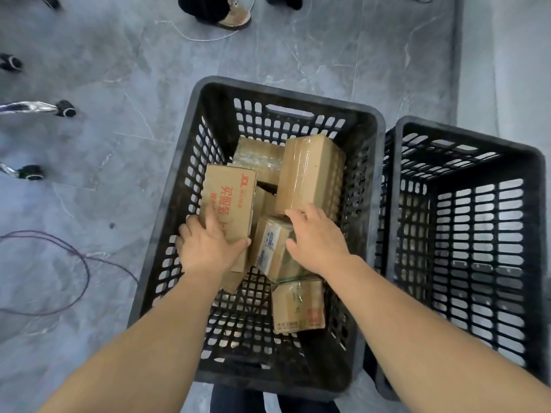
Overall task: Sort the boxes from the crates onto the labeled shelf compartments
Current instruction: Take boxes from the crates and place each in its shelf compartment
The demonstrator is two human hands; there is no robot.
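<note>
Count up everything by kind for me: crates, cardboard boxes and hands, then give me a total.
Crates: 2, left crate holding boxes, right crate showing none.
Cardboard boxes: 6 showing, including the red-printed box and blue-printed box; more may be hidden.
Hands: 2, left hand gripping the red-printed box, right hand gripping the blue-printed box.
Total: 10.

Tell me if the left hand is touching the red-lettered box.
Touching. The head view shows the left hand gripping the red-lettered box, thumb laid across its face.
</note>
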